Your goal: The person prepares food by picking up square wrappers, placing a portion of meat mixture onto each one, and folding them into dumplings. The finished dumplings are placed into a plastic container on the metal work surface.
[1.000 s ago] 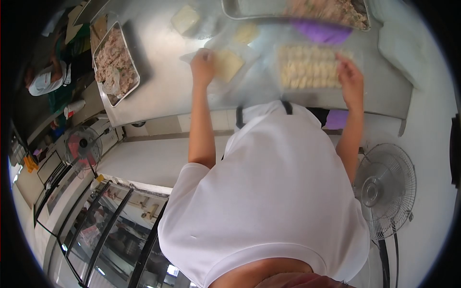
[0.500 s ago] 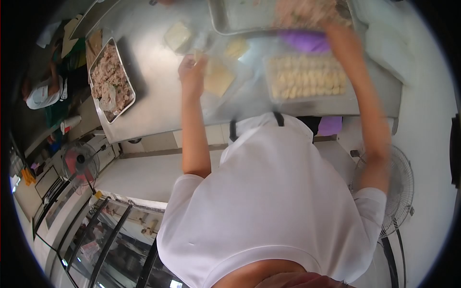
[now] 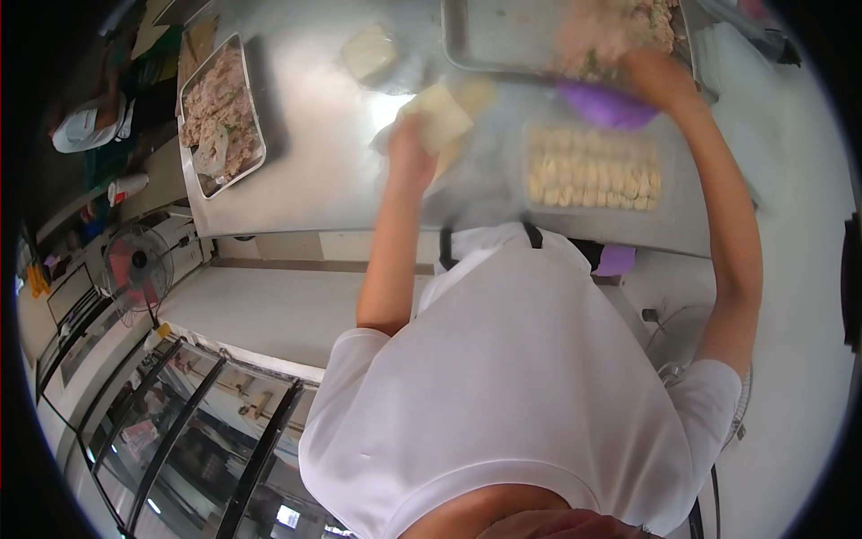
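Observation:
My left hand holds a pale square wrapper above the metal table, with more wrappers partly hidden beneath it. At the near edge of the minced filling in the upper tray is my right hand; its fingers are blurred and partly hidden, so what they hold cannot be made out. A purple object lies just below that hand. Nearer my body, a clear container holds rows of small pale pieces.
A second tray of minced filling stands at the left. Behind my left hand lies a plastic-wrapped pale block. A co-worker is at the far left. Fans stand below the table on both sides.
My left hand now has a wrapper raised on it. My right hand stays at the filling tray. The whole view has shifted, with the table's contents lying further right.

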Demonstrator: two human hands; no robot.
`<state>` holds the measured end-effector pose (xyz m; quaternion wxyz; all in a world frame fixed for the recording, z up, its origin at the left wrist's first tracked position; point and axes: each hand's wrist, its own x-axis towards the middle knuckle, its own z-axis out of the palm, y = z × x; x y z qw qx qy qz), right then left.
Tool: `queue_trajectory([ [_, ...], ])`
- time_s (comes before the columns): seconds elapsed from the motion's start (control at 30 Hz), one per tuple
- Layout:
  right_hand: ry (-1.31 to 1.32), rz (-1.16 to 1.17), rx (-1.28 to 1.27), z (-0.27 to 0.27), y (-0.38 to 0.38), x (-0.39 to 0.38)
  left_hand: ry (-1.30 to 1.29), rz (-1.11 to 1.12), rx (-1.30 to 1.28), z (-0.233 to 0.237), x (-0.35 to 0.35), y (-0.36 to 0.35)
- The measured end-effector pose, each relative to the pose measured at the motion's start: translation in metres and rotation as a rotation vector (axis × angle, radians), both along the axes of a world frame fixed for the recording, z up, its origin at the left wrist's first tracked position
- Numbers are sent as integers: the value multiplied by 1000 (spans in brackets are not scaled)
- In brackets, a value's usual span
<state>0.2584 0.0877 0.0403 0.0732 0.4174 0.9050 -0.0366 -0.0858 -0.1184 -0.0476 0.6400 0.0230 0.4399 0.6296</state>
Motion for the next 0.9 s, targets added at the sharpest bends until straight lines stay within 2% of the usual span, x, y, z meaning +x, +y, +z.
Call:
queue_trajectory([
  [0.13,88,43,-46,4,9,12,-117,27,14,0,10,9],
  [0.2,323,-173,-557,9,15,18,-18,-22,-49,3,16,14],
  [0.23,322,-172,-553,6,16,23,-19,-21,-45,0,18,16],
  [0.3,566,-140,-638,-1,14,28,-84,-13,-26,-2,20,20],
  [0.33,569,-137,-633,1,13,27,-82,-13,-20,-1,21,24],
  [0.4,539,-231,-406,4,6,22,-49,-26,-49,2,25,29],
  [0.43,542,-238,-401,5,3,14,-48,-35,-46,6,28,32],
  [0.5,83,-126,70,7,-1,-5,53,-16,-74,13,35,37],
  [0.53,83,-136,70,8,-5,-18,54,-26,-74,15,38,38],
  [0.6,-99,-66,23,10,-8,-42,86,-26,-77,18,39,38],
  [0.73,-123,-19,-3,0,-5,-63,-18,-2,-35,2,26,25],
  [0.8,33,-111,-110,-2,-3,-63,-57,73,-65,-3,22,20],
  [0.9,194,-23,-226,-16,10,-49,-27,89,-27,-3,16,18],
])
